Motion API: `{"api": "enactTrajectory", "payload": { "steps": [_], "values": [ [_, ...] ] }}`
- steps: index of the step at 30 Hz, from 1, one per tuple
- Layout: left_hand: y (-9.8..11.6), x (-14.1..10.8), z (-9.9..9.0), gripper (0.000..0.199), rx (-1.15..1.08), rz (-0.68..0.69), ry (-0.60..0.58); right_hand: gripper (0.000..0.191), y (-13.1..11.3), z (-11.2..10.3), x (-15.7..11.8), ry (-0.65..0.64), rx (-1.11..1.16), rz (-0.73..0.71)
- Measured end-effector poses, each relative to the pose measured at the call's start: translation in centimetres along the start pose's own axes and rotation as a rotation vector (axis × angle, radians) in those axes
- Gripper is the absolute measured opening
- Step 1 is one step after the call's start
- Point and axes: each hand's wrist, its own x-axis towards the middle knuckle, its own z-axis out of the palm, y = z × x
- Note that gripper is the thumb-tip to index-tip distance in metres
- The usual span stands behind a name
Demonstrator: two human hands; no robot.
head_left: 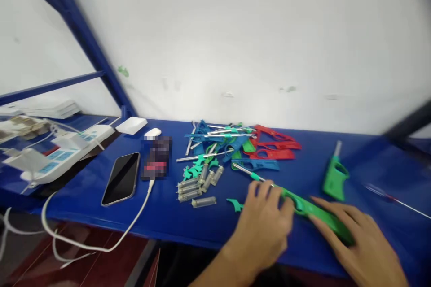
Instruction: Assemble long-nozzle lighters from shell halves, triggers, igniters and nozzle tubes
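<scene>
green casing [321,215] — left hand [264,224] curled on its front, right hand [363,237] clasping its rear

One head-worn view faces forward and down across the table [161,219] to the wall [235,49], left hand [264,224] and right hand [365,240] close at its lower edge.

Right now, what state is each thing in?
Left hand: gripping green casing
Right hand: gripping green casing
Green casing: held
Green lighter: lying apart
Clear cylinders: loose, clustered
Teal pieces: loose
Metal rods: piled
Red casings: overlapping
Nearer phone: flat, screen dark
Pixelated device: cable connected
Power strip: plugs inserted
</scene>
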Motion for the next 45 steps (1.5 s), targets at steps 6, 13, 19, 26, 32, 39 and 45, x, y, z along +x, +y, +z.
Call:
{"api": "enactTrajectory", "payload": {
  "steps": [6,13,19,26,32,39,45],
  "values": [
    [-1.2,-3.8,-0.3,0.032,-0.009,-0.097,0.127,0.051,-1.3,-0.6,0.9,-0.047,0.046,0.049],
    [-3.7,-3.7,-1.4,0.039,0.083,-0.067,0.204,0.042,-1.4,-1.5,0.3,-0.050,0.189,0.002],
    [-5.7,-0.9,-1.5,0.025,0.093,0.076,0.078,0.040,-1.6,-1.9,0.2,-0.070,0.331,-0.005],
    [-4.4,0.6,-0.1,0.020,-0.002,0.176,0.016,0.033,-2.4,-2.5,0.3,-0.107,0.427,0.028],
    [-4.7,0.1,-0.6,0.020,-0.056,0.183,0.022,0.029,-4.1,-2.7,0.2,-0.119,0.483,0.025],
    [-5.0,0.3,0.0,0.019,-0.092,0.172,0.041,0.030,-4.9,-2.1,0.6,-0.109,0.505,0.025],
    [-5.2,0.3,1.0,0.010,-0.106,0.148,0.016,0.032,-4.6,-1.8,0.5,-0.142,0.506,0.037]
  ]
}}
